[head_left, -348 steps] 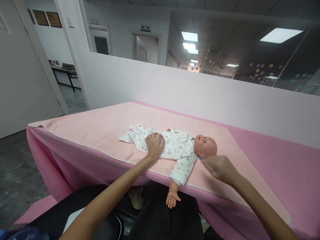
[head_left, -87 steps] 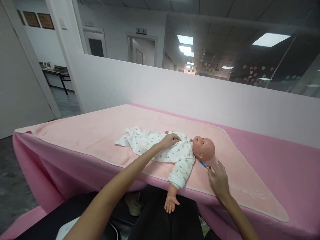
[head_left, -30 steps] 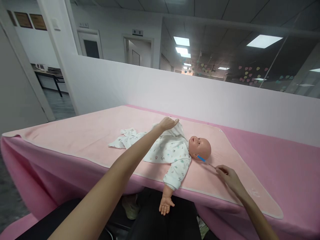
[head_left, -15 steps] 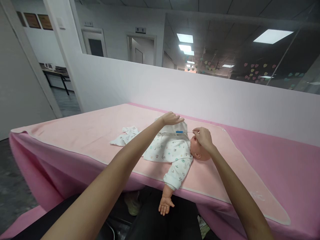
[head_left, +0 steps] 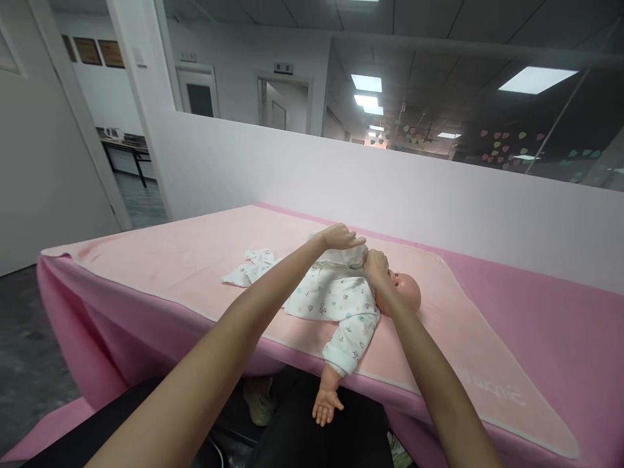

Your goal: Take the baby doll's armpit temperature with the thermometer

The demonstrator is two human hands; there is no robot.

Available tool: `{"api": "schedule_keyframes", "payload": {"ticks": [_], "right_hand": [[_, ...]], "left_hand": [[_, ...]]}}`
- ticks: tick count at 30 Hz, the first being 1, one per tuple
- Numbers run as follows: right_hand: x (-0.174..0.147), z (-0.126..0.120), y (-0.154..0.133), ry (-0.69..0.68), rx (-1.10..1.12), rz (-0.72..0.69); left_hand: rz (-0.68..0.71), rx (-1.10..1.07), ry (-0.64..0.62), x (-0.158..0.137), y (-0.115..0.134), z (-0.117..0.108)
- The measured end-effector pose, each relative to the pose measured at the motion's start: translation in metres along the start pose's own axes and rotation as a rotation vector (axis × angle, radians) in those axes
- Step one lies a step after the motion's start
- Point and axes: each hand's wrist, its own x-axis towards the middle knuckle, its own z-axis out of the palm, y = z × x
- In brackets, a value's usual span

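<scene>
A baby doll (head_left: 407, 292) in a white printed top (head_left: 326, 296) lies on its back, head to the right. My left hand (head_left: 341, 237) is above the doll's far side, closed on the raised front flap (head_left: 348, 253) of the top; its fingertips are partly hidden. At the doll's neck and chest, my right hand (head_left: 376, 263) is closed around a thin stick with a blue end. Only a trace of blue shows beside the flap, and the hand covers the rest. Nearest me, the doll's arm (head_left: 327, 396) hangs over the table edge.
A light pink blanket (head_left: 170, 260) covers the table over a darker pink cloth (head_left: 546, 292). White printed cloth (head_left: 248, 268) lies at the doll's lower end. A low white wall (head_left: 312, 169) with glass above it stands behind the table.
My right hand has moved left and down from above the doll's face to its neck and chest, taking the blue-ended stick towards the flap. My left hand stays at the flap.
</scene>
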Motion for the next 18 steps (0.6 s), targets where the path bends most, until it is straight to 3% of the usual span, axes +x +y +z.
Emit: {"api": "schedule_keyframes", "payload": {"ticks": [8,13,18], "right_hand": [[0.002,0.011,-0.004,0.005,0.086,-0.037],[0.017,-0.002,-0.003,0.008,0.086,-0.049],[0.014,-0.019,0.014,-0.008,0.101,-0.148]], "left_hand": [[0.036,-0.095,0.000,-0.001,0.010,-0.008],[0.008,-0.182,-0.101,0.001,0.020,-0.022],[-0.048,-0.272,-0.186,-0.013,0.023,-0.042]]}}
